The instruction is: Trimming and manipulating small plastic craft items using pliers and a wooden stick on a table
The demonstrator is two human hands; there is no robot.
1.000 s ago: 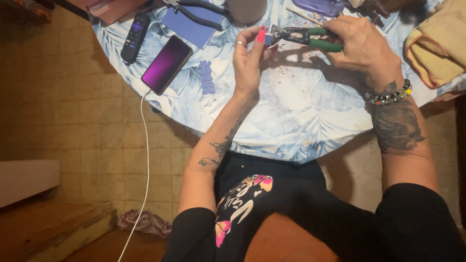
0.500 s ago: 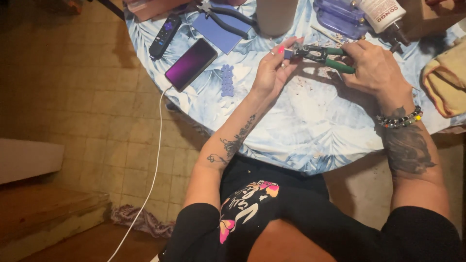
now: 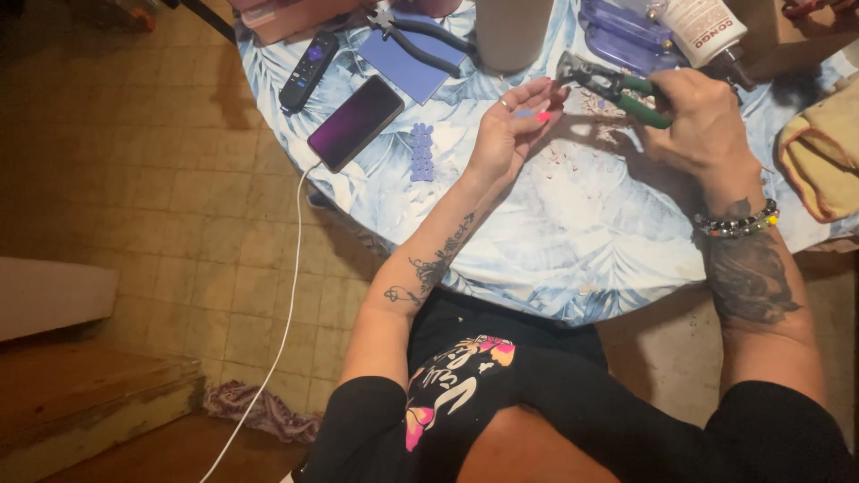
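Green-handled pliers (image 3: 617, 89) over round table (image 3: 573, 241), just right of white cylinder (image 3: 512, 31). Right hand (image 3: 702, 116) fingers wrapped tight round handles; jaw state unclear. Left hand (image 3: 510, 134) fingers loosely spread, tips near nose. Judged: steel, stiff, moderately heavy; coated handles grippy. Hold at handles, clear of pivot.

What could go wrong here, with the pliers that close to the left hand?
1. The green-handled pliers in the right hand have their nose right at the left hand's fingertips; a slip might pinch skin.
2. Whatever is being gripped is too small to make out; it could drop onto the patterned tablecloth and be hard to find.
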